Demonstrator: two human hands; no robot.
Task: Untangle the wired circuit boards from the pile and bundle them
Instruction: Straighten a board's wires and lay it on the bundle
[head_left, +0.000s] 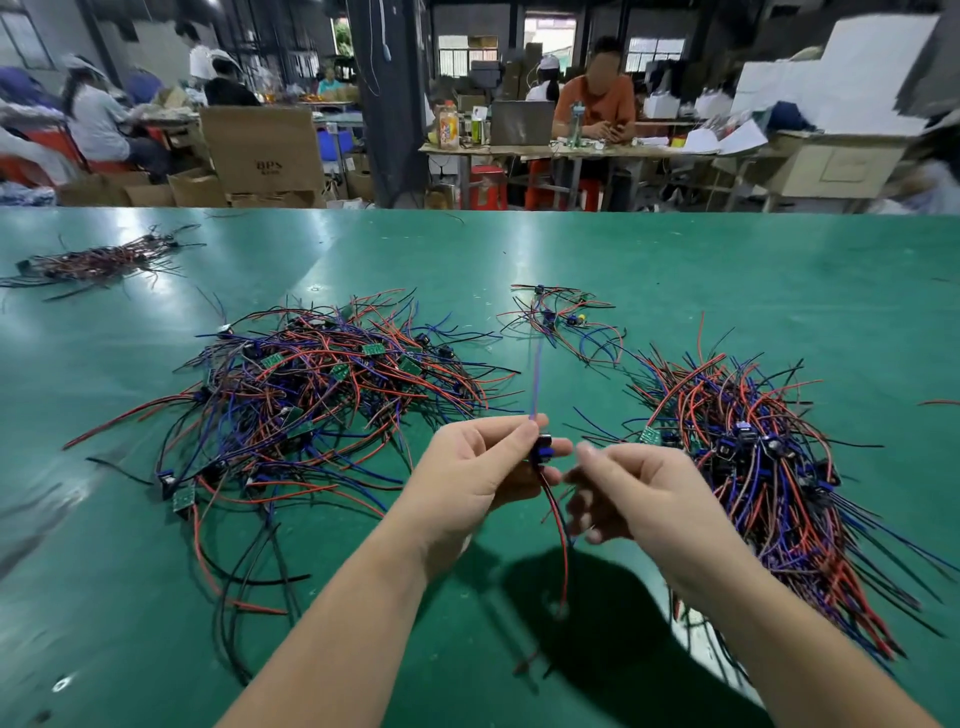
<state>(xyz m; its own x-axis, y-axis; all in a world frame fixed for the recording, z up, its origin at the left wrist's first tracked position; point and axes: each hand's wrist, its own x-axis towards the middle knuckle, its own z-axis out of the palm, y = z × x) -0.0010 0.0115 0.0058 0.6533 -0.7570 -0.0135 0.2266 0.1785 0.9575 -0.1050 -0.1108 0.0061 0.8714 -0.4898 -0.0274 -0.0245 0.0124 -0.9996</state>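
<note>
A: Where does the one view look from?
B: From the person's head, wide-angle, facing forward and down over the green table (727, 270); left hand (480, 470) and right hand (641, 491) sit close below, workshop (467, 62) far beyond.

A: What does the left grip (478, 478) hold?
B: It pinches one wired circuit board (543, 453) above the green worktop (727, 270). A purple wire (536, 379) rises from it, and red and black wires (558, 530) hang below.
A: And the right grip (631, 493)?
B: Just beside those hanging wires, fingers curled and blurred. Whether it touches them, I cannot tell.
A: The rest?
B: A tangled pile (322, 384) lies left, a denser heap (769, 467) right, a small cluster (561, 322) behind, and a bundle (98, 260) far left.
</note>
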